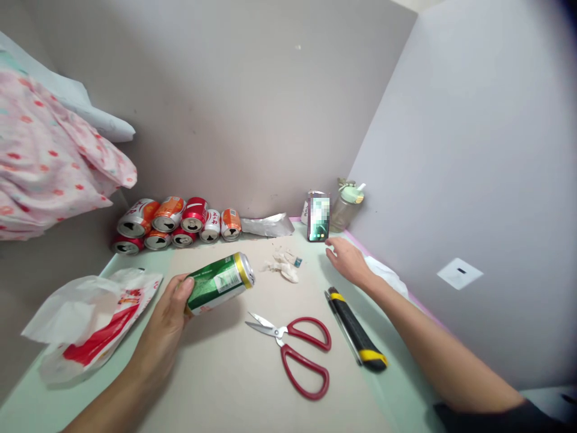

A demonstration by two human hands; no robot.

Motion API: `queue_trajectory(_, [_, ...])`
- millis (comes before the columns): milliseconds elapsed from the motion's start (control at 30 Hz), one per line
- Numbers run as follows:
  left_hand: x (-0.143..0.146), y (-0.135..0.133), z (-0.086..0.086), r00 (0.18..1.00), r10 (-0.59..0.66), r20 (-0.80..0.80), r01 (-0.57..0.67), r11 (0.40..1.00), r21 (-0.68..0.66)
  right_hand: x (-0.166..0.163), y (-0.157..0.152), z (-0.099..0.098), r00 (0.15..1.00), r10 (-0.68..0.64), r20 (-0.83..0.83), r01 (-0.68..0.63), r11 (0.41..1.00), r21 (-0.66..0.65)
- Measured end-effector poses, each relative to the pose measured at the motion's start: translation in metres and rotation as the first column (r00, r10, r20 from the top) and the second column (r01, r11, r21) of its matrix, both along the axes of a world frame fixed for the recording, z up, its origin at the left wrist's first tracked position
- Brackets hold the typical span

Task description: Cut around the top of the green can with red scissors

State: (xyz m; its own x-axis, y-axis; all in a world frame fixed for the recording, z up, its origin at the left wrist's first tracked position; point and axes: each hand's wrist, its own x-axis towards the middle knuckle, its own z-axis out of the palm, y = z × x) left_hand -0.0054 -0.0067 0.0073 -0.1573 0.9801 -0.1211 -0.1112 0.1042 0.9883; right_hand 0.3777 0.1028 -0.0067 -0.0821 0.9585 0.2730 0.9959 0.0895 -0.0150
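Observation:
My left hand [174, 304] is wrapped round the lower end of a green drink can [216, 282] with a yellow band, held tilted above the table with its top to the right. My right hand [347, 257] reaches towards the lower edge of an upright smartphone [318, 218]; its fingers are apart and hold nothing, and I cannot tell if they touch the phone. Red-handled scissors [280, 332] lie with blades parted in front of the can. Right of them rests a black and yellow utility knife [356, 334].
Several empty cans [195, 215] are stacked along the back wall, beside a bent metal sheet [268, 225]. Crumpled tissue [285, 269] lies mid-table. A plastic bag [97, 328] sits at left, a bottle [347, 207] in the back corner. Spotted cloth [54, 150] hangs upper left.

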Motion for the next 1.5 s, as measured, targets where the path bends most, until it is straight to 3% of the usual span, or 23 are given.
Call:
queue_trajectory(133, [0.000,-0.001,0.000,1.000,-0.002,-0.007,0.002,1.000,0.006,-0.015,-0.052,0.013,0.999,0.044,-0.028,-0.045,0.997,-0.058])
queue_trajectory(233, [-0.001,-0.001,-0.003,1.000,-0.015,-0.004,0.015,1.000,0.012,-0.036,-0.097,0.029,0.981,0.180,-0.069,-0.188,0.970,-0.155])
queue_trajectory(300, [-0.002,0.000,-0.005,1.000,-0.029,0.005,0.029,0.999,0.024,-0.051,-0.123,0.040,0.943,0.314,-0.108,-0.331,0.916,-0.229])
queue_trajectory(367, [-0.003,0.001,-0.008,0.999,-0.033,0.031,0.031,0.999,0.037,-0.066,-0.142,0.049,0.875,0.458,-0.154,-0.483,0.811,-0.331])
queue_trajectory(433, [-0.003,0.002,-0.010,0.998,-0.030,0.061,0.027,0.999,0.043,-0.078,-0.152,0.051,0.822,0.540,-0.181,-0.564,0.723,-0.399])
queue_trajectory(467, [-0.004,0.003,-0.010,0.998,-0.019,0.067,0.017,0.999,0.040,-0.083,-0.154,0.051,0.816,0.554,-0.168,-0.567,0.709,-0.420])
queue_trajectory(700, [-0.005,0.006,-0.013,0.999,-0.046,0.011,0.046,0.999,0.021,-0.096,-0.151,0.043,0.854,0.504,-0.128,-0.502,0.735,-0.456])
queue_trajectory(933, [-0.004,0.004,-0.013,0.997,-0.061,0.049,0.062,0.998,-0.003,-0.100,-0.158,0.044,0.852,0.458,-0.253,-0.521,0.698,-0.492])
queue_trajectory(1033, [-0.002,0.003,-0.010,0.994,-0.054,0.100,0.055,0.998,-0.008,-0.098,-0.160,0.039,0.855,0.438,-0.280,-0.519,0.716,-0.466])
queue_trajectory(1100, [0.000,0.003,-0.006,0.992,-0.045,0.116,0.046,0.999,-0.007,-0.091,-0.158,0.037,0.837,0.377,-0.397,-0.531,0.735,-0.421])
queue_trajectory(1200, [0.002,0.003,0.000,0.981,-0.032,0.192,0.035,0.999,-0.013,-0.078,-0.151,0.035,0.754,0.196,-0.627,-0.518,0.764,-0.384])
queue_trajectory(1267, [0.004,0.002,0.003,0.963,-0.024,0.270,0.033,0.999,-0.028,-0.072,-0.145,0.033,0.650,0.075,-0.757,-0.529,0.759,-0.379])
queue_trajectory(1333, [0.005,0.002,0.005,0.949,-0.016,0.313,0.032,0.998,-0.047,-0.071,-0.141,0.031,0.478,0.016,-0.878,-0.625,0.708,-0.327])
queue_trajectory(1433, [0.006,0.001,0.004,0.956,-0.007,0.295,0.028,0.998,-0.065,-0.076,-0.143,0.024,0.169,-0.016,-0.985,-0.796,0.588,-0.146])
queue_trajectory(1500, [0.006,0.001,0.000,0.970,-0.013,0.243,0.027,0.998,-0.058,-0.081,-0.148,0.021,0.065,-0.039,-0.997,-0.840,0.537,-0.076])
